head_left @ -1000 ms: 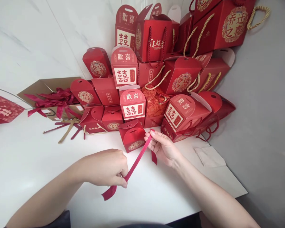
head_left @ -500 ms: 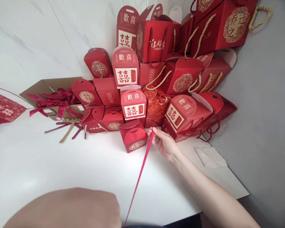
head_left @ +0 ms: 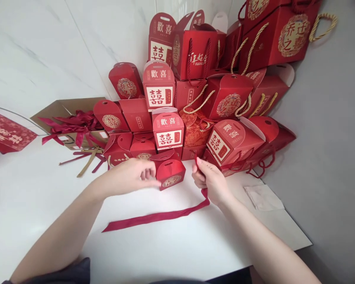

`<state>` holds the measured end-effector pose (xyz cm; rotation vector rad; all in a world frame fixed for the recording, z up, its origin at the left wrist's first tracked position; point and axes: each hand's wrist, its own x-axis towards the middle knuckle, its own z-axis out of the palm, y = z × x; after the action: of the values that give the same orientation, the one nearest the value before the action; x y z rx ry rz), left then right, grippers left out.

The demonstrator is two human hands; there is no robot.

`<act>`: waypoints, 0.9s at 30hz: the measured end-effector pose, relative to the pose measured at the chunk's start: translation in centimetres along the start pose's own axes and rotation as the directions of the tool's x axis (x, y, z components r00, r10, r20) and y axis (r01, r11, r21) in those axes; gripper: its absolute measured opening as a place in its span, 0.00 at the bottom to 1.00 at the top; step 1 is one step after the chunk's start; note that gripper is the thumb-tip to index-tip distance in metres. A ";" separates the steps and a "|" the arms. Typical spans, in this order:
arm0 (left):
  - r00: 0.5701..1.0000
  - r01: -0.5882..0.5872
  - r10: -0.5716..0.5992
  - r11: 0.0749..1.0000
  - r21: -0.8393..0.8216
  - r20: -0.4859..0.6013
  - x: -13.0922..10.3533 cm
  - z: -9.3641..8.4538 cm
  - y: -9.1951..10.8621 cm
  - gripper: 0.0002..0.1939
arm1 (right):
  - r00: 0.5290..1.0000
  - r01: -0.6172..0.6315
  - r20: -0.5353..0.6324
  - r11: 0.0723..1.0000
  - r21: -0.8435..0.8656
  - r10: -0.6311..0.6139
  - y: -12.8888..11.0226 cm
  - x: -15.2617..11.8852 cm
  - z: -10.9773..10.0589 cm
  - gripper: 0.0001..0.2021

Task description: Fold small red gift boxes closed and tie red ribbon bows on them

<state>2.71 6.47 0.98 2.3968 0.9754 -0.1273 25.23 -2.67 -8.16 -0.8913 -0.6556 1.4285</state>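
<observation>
My right hand (head_left: pixel 208 177) pinches one end of a dark red ribbon (head_left: pixel 159 216). The ribbon's other part hangs below that hand and lies across the white table, its cut end pointing left. My left hand (head_left: pixel 136 175) is beside the left side of a small red box (head_left: pixel 172 175) with a gold round print, fingers bent and apart, nothing seen in them. Whether its fingertips touch the box cannot be made out. The box stands upright between my two hands, its top flaps folded in.
Stacked red gift boxes (head_left: pixel 168 130) rise behind, with rope handles. A brown carton (head_left: pixel 56 110) of red ribbons stands at the left, loose strips (head_left: pixel 85 163) before it. A white folded sheet (head_left: pixel 264 197) lies right, near the grey wall.
My left arm and hand have come up from the lower edge to the small box. The ribbon, earlier stretched taut toward me, now lies slack on the table.
</observation>
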 end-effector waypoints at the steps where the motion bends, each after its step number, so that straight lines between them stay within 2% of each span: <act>1: 0.997 0.021 -0.026 0.998 -0.061 -0.077 0.5 0.2 -0.1 0.17 | 1.000 0.003 0.009 0.997 -0.079 -0.002 0.2 -0.2 0.1 0.19; 4: 0.966 0.030 -0.076 0.982 -0.184 -0.246 1.4 1.1 0.0 0.15 | 1.000 0.006 0.012 0.970 -0.245 -0.003 0.9 -0.5 0.5 0.20; 7: 0.954 -0.003 -0.059 0.979 -0.205 -0.294 1.8 1.9 0.3 0.15 | 0.999 0.031 0.022 0.934 -0.355 -0.025 1.1 -0.6 0.7 0.20; 9: 0.957 -0.035 -0.033 0.973 -0.227 -0.287 1.8 2.2 0.5 0.15 | 0.998 0.057 0.033 0.908 -0.415 -0.048 1.2 -0.7 0.8 0.20; 11: 0.968 -0.062 -0.021 0.946 -0.319 -0.250 1.8 2.4 0.8 0.15 | 0.996 0.087 0.033 0.883 -0.461 -0.081 1.3 -0.7 0.8 0.21; 14: 0.990 -0.068 -0.006 0.853 -0.517 -0.140 1.6 2.9 1.4 0.14 | 0.988 0.142 0.027 0.834 -0.534 -0.151 1.5 -0.9 0.9 0.20; 17: 0.998 -0.050 0.010 0.793 -0.607 -0.070 1.4 3.5 2.0 0.13 | 0.968 0.209 0.025 0.744 -0.635 -0.251 1.5 -1.3 0.9 0.20; 21: 0.997 -0.062 0.015 0.748 -0.661 -0.076 1.4 3.9 2.6 0.11 | 0.947 0.242 0.028 0.651 -0.719 -0.321 1.3 -1.5 0.8 0.20; 27: 0.997 -0.064 0.014 0.725 -0.686 -0.079 1.9 4.1 2.9 0.13 | 0.945 0.264 0.065 0.630 -0.731 -0.321 1.3 -1.2 0.8 0.20</act>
<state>6.52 3.80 -1.70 1.7236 0.8080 0.2968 23.76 -3.85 -8.60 -1.3752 -1.3104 0.7985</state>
